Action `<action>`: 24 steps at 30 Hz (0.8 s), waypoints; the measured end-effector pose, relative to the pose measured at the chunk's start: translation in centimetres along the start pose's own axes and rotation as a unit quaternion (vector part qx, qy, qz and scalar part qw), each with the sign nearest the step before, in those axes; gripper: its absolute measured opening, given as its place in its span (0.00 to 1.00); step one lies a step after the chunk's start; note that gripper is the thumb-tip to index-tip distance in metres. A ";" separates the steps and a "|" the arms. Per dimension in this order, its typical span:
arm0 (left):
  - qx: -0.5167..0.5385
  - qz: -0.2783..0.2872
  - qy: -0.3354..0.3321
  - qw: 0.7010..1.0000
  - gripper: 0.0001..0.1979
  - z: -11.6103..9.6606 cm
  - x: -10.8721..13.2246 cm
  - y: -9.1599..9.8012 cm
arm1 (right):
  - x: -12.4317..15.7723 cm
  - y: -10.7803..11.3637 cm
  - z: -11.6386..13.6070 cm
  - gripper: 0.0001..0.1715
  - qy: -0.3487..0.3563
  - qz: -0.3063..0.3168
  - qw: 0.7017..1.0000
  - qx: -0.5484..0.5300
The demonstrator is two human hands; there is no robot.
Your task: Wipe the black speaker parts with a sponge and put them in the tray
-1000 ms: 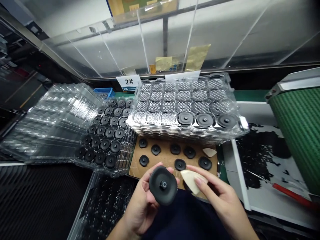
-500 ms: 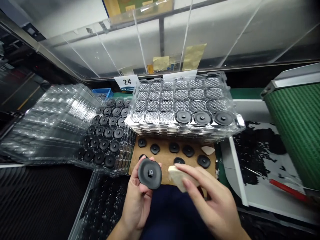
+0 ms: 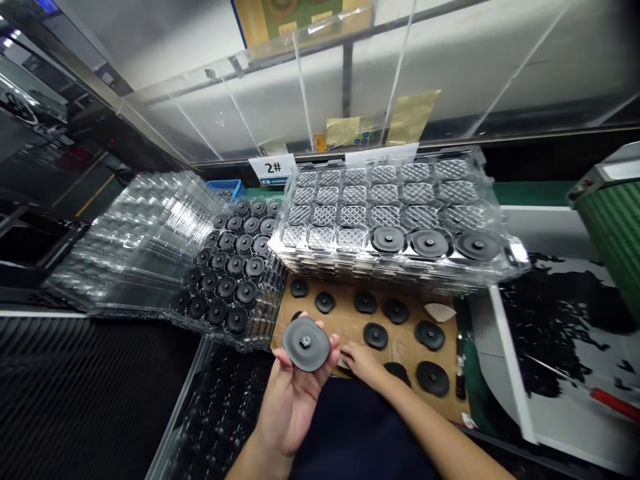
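Note:
My left hand [image 3: 295, 400] is closed around the edge of a black rubber disc [image 3: 295, 347]. The disc's dished face is up, with a small metal stud at its centre. Lower and to the right, my right hand [image 3: 367, 367] reaches over the cardboard [image 3: 345, 327], fingertips on a cream-coloured pad [image 3: 344, 364] that is mostly hidden. Around it on the cardboard lie several more black discs, among them one disc [image 3: 375, 335] just above my right hand and another disc [image 3: 433, 378] to its right. A pale wedge-shaped piece [image 3: 440, 312] rests at the cardboard's upper right.
Behind the cardboard stands a stack of clear trays [image 3: 345, 257], three discs in the top tray's front row. To the left are a disc-filled tray [image 3: 270, 293] and nested clear trays [image 3: 125, 247]. A white bin [image 3: 513, 373] with black scraps and a red-handled tool [image 3: 615, 403] is right.
My right hand has moved down and left with the cream pad, from beside the held disc to the cardboard. My left hand still holds the disc, now tilted flatter. The view has shifted left.

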State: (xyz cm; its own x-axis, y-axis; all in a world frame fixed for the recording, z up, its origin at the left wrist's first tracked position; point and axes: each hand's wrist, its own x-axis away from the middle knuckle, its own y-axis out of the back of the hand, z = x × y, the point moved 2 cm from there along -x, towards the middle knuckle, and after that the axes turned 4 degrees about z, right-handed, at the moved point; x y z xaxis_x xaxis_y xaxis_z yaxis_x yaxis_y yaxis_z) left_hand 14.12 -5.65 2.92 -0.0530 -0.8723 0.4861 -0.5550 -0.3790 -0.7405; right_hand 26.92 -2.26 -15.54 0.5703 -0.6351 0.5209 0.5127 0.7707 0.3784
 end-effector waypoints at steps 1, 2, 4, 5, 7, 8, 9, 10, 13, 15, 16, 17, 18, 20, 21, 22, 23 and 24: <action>-0.007 -0.002 0.003 1.000 0.28 0.0 0.1 -0.2 | 0.1 -0.4 -0.1 0.13 -0.007 -0.006 1.000 -0.005; -0.025 -0.004 -0.004 1.000 0.29 0.1 0.2 -0.3 | 0.4 -0.4 -0.1 0.14 -0.013 -0.019 1.000 -0.012; -0.111 -0.008 -0.055 0.992 0.36 0.2 0.3 -0.4 | 1.3 0.4 0.2 0.15 -0.014 -0.051 0.998 -0.034; -0.175 -0.009 -0.094 0.980 0.41 0.2 0.4 -0.4 | 1.9 1.2 0.4 0.15 -0.010 -0.065 0.997 -0.049; -0.308 -0.003 -0.177 0.935 0.51 0.4 0.6 -0.3 | 3.5 3.0 1.1 0.14 0.003 -0.088 0.992 -0.090; -0.363 0.003 -0.212 0.908 0.53 0.5 0.7 -0.2 | 4.4 3.9 1.6 0.14 0.010 -0.100 0.988 -0.115; -0.410 0.019 -0.233 0.881 0.52 0.5 0.8 -0.1 | 5.5 4.7 2.0 0.15 0.017 -0.114 0.983 -0.142; -0.451 0.044 -0.243 0.858 0.50 0.6 0.8 0.0 | 6.6 5.5 2.6 0.16 0.023 -0.130 0.976 -0.170; -0.547 0.132 -0.232 0.794 0.46 0.5 0.9 0.2 | 10.0 7.1 4.3 0.20 0.032 -0.187 0.950 -0.247; -0.580 0.166 -0.221 0.766 0.48 0.4 1.0 0.3 | 12.0 7.6 5.7 0.21 0.042 -0.211 0.934 -0.284; -0.588 0.174 -0.218 0.759 0.49 0.4 1.0 0.3 | 12.7 7.8 6.4 0.20 0.050 -0.215 0.929 -0.298; -0.594 0.180 -0.212 0.755 0.51 0.3 1.1 0.3 | 13.3 8.0 7.3 0.18 0.062 -0.212 0.925 -0.309; -0.596 0.183 -0.202 0.755 0.52 0.3 1.1 0.2 | 13.7 8.1 8.2 0.17 0.079 -0.200 0.923 -0.318; -0.596 0.186 -0.176 0.761 0.53 0.2 1.0 0.0 | 14.0 8.2 10.1 0.13 0.115 -0.156 0.926 -0.324; -0.596 0.189 -0.161 0.764 0.52 0.1 0.9 0.0 | 14.0 8.2 10.8 0.12 0.126 -0.136 0.925 -0.332; -0.594 0.190 -0.144 0.769 0.50 0.0 0.7 -0.1 | 13.9 8.2 11.4 0.10 0.130 -0.121 0.920 -0.348; -0.588 0.193 -0.125 0.776 0.48 -0.2 0.5 -0.2 | 13.6 8.1 11.7 0.08 0.126 -0.117 0.912 -0.371; -0.576 0.193 -0.098 0.788 0.45 -0.4 0.3 -0.3 | 13.3 7.9 11.8 0.07 0.119 -0.122 0.901 -0.398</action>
State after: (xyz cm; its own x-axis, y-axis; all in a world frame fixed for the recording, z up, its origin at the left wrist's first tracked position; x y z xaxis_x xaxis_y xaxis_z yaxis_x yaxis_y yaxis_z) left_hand 13.91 -5.67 3.47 -0.3357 -0.9278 0.1629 -0.9205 0.3598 0.1522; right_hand 31.01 -4.04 3.42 0.4505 -0.8469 0.2826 0.8859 0.3849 -0.2589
